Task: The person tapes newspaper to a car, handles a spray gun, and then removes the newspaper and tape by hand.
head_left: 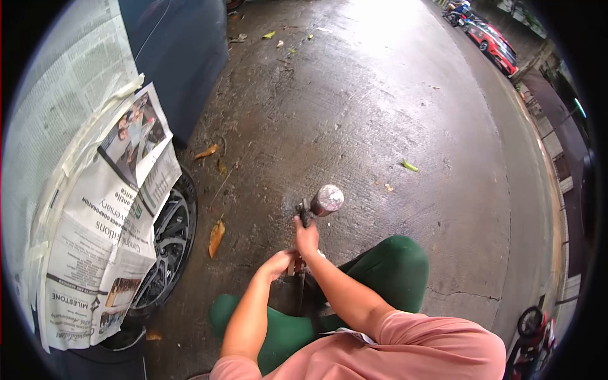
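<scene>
A paint spray gun [306,215] with a round, paint-stained cup [328,200] is held out in front of me, over the wet pavement. My right hand [306,238] is closed around its handle. Just below, my left hand [279,262] is closed at the lower end of the gun, near the hose fitting; the fingertips are partly hidden. A dark hose [302,291] runs down from there between my knees. To the left, newspaper masking [107,240] is taped over the car's panel and partly covers a wheel [170,234].
A dark blue car panel [177,57] stands at the upper left. Fallen leaves [216,238] lie on the wet concrete [380,126]. A red car [493,45] is parked at the far upper right, and a motorcycle [532,329] stands at the lower right.
</scene>
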The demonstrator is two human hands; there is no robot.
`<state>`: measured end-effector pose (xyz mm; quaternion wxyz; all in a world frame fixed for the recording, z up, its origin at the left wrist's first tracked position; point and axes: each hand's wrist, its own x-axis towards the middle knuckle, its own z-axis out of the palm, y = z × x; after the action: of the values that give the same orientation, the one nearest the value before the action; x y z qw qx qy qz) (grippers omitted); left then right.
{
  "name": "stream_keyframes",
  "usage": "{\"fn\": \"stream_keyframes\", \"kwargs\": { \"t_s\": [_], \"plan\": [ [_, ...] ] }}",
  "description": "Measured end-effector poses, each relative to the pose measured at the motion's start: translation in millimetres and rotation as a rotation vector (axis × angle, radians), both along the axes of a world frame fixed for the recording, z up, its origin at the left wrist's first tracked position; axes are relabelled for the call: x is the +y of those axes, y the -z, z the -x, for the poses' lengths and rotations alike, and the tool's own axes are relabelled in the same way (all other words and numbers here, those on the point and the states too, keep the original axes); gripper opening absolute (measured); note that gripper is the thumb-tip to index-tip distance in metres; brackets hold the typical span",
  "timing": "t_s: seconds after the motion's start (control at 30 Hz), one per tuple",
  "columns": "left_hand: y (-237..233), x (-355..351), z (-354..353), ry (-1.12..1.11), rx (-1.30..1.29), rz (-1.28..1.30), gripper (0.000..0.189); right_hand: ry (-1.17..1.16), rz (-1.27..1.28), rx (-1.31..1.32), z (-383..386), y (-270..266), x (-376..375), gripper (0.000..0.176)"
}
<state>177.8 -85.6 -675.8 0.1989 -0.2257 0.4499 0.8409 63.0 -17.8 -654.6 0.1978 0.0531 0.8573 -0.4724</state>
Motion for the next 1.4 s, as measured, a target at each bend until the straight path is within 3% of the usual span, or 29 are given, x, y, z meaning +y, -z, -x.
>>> {"fn": "stream_keyframes", "kwargs": {
  "t_s": [0.27, 0.63, 0.73, 0.83, 0.97, 1.13, 1.4],
  "plan": [
    [14.7, 13.6, 11.7, -0.048, -0.022, -0.054, 0.023, 0.009, 0.030, -0.019, 7.2, 28.3, 14.0, 0.062],
    [39.3, 15.5, 14.0, -0.026, 0.041, -0.035, 0.031, 0.029, -0.002, -0.034, 7.3, 12.4, 13.1, 0.057],
    [33.7, 17.7, 14.9, -0.048, 0.008, 0.004, 0.018, 0.041, 0.032, -0.138, 3.0, -13.1, 9.3, 0.057],
    [28.6, 17.8, 15.0, -0.047, -0.013, -0.007, 0.017, 0.012, 0.019, 0.004, 9.7, 30.9, 14.2, 0.057],
    [30.2, 17.7, 15.1, -0.040, 0.002, 0.031, 0.017, 0.040, 0.012, 0.149, 14.2, 64.3, 17.0, 0.042],
    [35.6, 17.4, 15.5, -0.028, 0.012, 0.030, 0.015, 0.064, 0.044, 0.089, 9.0, 50.6, 16.1, 0.043],
    [25.0, 13.6, 15.2, -0.016, -0.035, 0.060, 0.013, 0.045, -0.023, 0.166, 11.5, 72.2, 17.5, 0.048]
  ]
}}
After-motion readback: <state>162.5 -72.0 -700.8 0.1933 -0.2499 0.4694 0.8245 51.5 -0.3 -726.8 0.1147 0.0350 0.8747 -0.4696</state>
